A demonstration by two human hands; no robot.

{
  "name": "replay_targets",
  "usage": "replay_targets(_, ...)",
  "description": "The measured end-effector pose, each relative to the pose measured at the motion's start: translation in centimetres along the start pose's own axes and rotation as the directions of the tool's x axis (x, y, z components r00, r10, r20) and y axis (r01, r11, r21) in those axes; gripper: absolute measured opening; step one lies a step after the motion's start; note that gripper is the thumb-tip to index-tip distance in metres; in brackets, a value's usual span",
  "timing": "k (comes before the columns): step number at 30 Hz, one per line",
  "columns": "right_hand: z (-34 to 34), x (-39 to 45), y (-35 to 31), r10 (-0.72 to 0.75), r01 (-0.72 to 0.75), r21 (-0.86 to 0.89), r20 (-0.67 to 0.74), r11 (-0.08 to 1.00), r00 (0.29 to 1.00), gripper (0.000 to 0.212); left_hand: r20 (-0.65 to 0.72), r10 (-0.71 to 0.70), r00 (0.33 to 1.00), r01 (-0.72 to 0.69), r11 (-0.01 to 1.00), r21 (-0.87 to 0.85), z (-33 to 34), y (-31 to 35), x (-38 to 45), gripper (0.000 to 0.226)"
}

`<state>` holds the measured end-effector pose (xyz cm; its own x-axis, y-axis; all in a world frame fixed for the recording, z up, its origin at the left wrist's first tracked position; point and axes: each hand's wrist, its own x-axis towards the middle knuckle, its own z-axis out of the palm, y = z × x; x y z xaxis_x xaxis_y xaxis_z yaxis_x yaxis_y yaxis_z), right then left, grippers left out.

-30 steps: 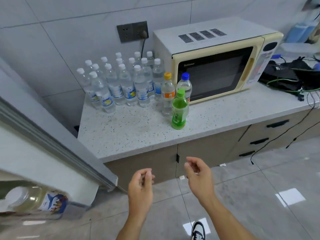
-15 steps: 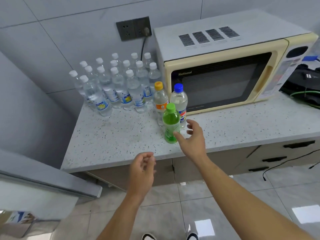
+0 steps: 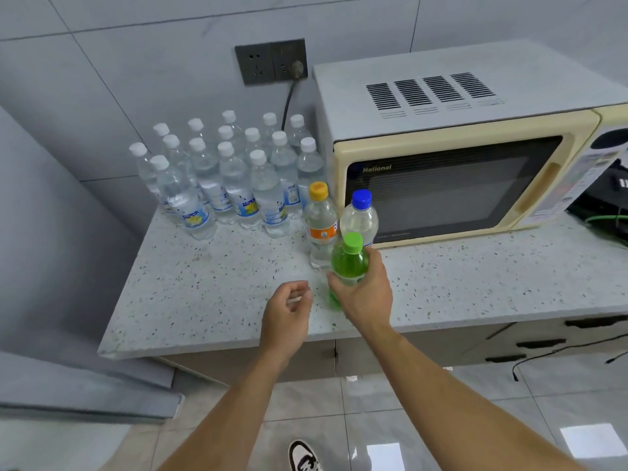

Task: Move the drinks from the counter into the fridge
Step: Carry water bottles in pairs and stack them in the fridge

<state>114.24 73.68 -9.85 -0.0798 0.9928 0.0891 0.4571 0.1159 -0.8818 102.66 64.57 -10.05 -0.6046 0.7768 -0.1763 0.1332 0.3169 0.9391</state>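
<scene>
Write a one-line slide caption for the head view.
Right hand grips the green-capped bottle on the speckled counter beside the microwave; left hand hovers empty.

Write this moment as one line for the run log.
right hand: grips green bottle | left hand: holds nothing | bottle: on counter | fridge: not reached

Upright green bottle (image 3: 349, 263) gripped on speckled counter (image 3: 210, 300).
</scene>
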Motion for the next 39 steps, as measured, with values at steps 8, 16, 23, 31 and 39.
replay_targets(8, -2.6, 1.1, 1.2, 0.064, -0.061, 0.043, -0.072, 0.997, 0.995, 0.067, 0.018, -0.045, 0.999, 0.045, 0.999, 0.010, -0.3, -0.8, 2.4, 0.014)
replay_targets(16, -1.7, -0.7, -3.5, -0.192, 0.192, -0.031, -0.311, 0.981, 0.931, 0.086, -0.076, -0.085, 0.993, 0.085, 0.996, -0.006, -3.5, -1.1, 4.6, 0.014)
replay_targets(23, 3.8, 2.3, -13.1, -0.405, 0.376, 0.240, 0.081, 0.895, 0.911, 0.035, -0.328, -0.121, 0.937, 0.070, 0.984, -0.162, -7.8, 1.8, 8.7, 0.008)
replay_targets(31, 11.6, 9.0, -16.2, -0.041, -0.007, 0.160, 0.291, 0.987, 0.956, 0.075, -0.574, -0.358, 0.736, 0.081, 0.889, -0.451, -11.1, 4.1, 14.3, 0.051)
replay_targets(39, 14.9, 13.4, -17.7, -0.090, 0.073, 0.078, 0.249, 0.994, 0.964, 0.068, -0.660, -0.258, 0.705, 0.090, 0.956, -0.278, -14.8, 7.2, 21.0, 0.072)
